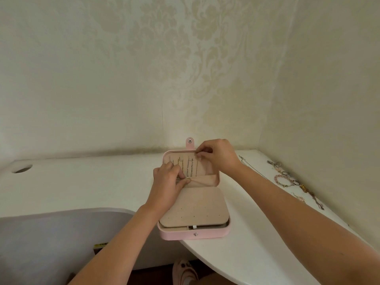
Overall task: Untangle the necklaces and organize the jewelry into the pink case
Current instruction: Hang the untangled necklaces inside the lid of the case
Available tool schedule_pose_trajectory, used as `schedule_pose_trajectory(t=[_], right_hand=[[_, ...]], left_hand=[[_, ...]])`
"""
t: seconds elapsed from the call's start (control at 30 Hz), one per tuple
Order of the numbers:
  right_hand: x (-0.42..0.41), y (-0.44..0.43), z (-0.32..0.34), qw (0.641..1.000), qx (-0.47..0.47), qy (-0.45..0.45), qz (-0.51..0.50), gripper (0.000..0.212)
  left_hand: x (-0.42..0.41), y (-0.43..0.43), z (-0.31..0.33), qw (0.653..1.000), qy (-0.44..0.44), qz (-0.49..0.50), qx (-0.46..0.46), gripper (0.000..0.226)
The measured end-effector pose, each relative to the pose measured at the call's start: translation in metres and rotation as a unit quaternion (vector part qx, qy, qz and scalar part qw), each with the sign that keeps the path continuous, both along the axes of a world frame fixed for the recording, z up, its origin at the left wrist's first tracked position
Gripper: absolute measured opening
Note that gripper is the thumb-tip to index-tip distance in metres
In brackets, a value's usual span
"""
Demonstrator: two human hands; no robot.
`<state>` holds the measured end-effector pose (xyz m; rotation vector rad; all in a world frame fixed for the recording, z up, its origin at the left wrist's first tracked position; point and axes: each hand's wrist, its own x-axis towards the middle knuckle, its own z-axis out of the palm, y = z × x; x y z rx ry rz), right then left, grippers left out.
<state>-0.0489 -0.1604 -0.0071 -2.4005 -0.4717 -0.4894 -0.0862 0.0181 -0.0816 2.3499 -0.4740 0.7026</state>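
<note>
The pink case (205, 235) lies open near the front edge of the surface (82, 188). Fingers of the left hand (167, 183) pinch a necklace (192, 167) low at the lid pocket; those of the right hand (219, 156) pinch its top at the hooks. An uneven tug could tangle it with neighbouring chains

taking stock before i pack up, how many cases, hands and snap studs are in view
pink jewelry case: 1
hands, left hand and right hand: 2
snap studs, tab stud and front stud: 2
total: 5
hung chains and loose jewelry: too fine to count
</note>
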Motion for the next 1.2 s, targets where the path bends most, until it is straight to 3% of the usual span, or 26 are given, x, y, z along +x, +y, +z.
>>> schedule_pose_trajectory(t=[0.4, 0.67, 0.97, 1.1, 1.2], right_hand=[[0.011, 0.014, 0.020, 0.979, -0.131, 0.132, -0.083, 0.013], [0.011, 0.017, 0.014, 0.964, -0.204, 0.103, -0.133, 0.022], [-0.024, -0.022, 0.038, 0.989, -0.135, 0.038, -0.047, 0.014], [-0.044, -0.097, 0.041, 0.975, -0.122, 0.098, -0.160, 0.016], [-0.061, -0.154, 0.015, 0.932, -0.145, 0.165, -0.287, 0.022]], left_hand=[[0.001, -0.002, -0.001, 1.000, 0.002, -0.013, 0.017, 0.026], [0.000, -0.001, -0.001, 1.000, 0.003, -0.013, 0.015, 0.023], [-0.002, 0.001, 0.002, 1.000, 0.004, -0.008, -0.012, 0.029], [-0.002, 0.000, 0.004, 1.000, 0.013, -0.022, -0.010, 0.029], [-0.001, -0.012, 0.006, 0.999, 0.016, -0.037, 0.005, 0.028]])
